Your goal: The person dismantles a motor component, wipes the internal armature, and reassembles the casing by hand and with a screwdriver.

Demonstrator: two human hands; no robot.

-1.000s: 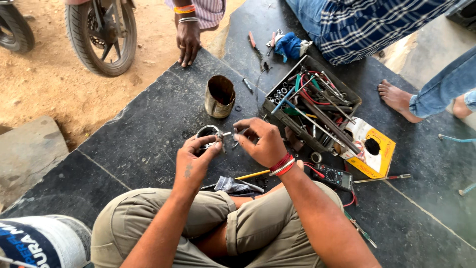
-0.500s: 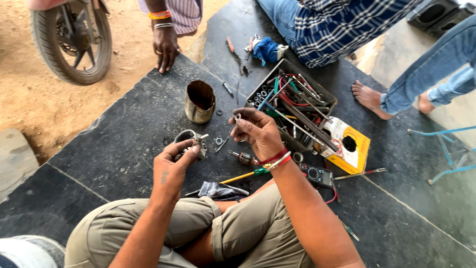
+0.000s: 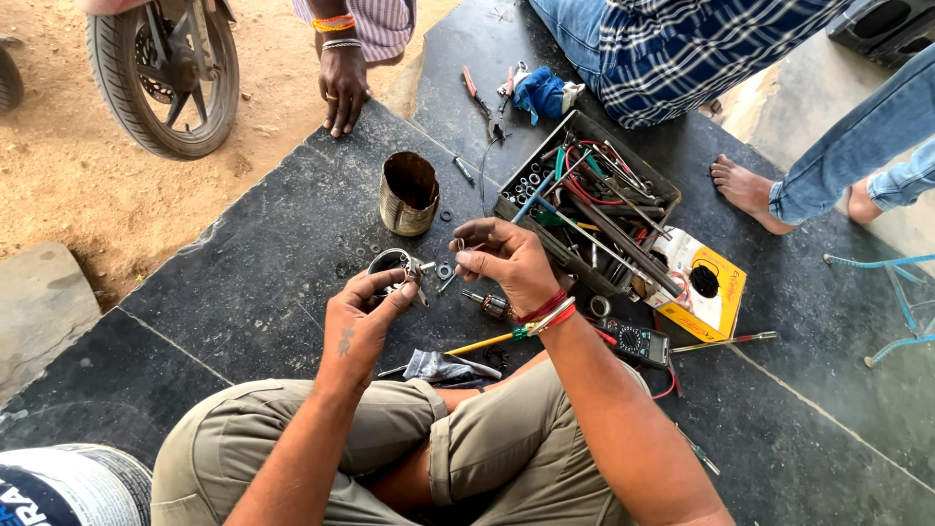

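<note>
Mid-assembly over a dark stone slab, small parts scattered loose.

Left hand (image 3: 362, 317) clamped around a small round metal housing (image 3: 392, 263) near slab centre; right hand (image 3: 506, 261) pinching a tiny fitting (image 3: 456, 244) just above it, not yet seated; washers (image 3: 444, 271), rusty tin (image 3: 409, 193), tool tray (image 3: 584, 209) alongside.

Small part in right hand (image 3: 506, 261) too tiny to identify, perhaps a screw, white bucket (image 3: 68, 482) cropped

slab left (image 3: 243, 273): open | right: toolbox (image 3: 584, 209) (crammed), tin (image 3: 409, 195)
</note>
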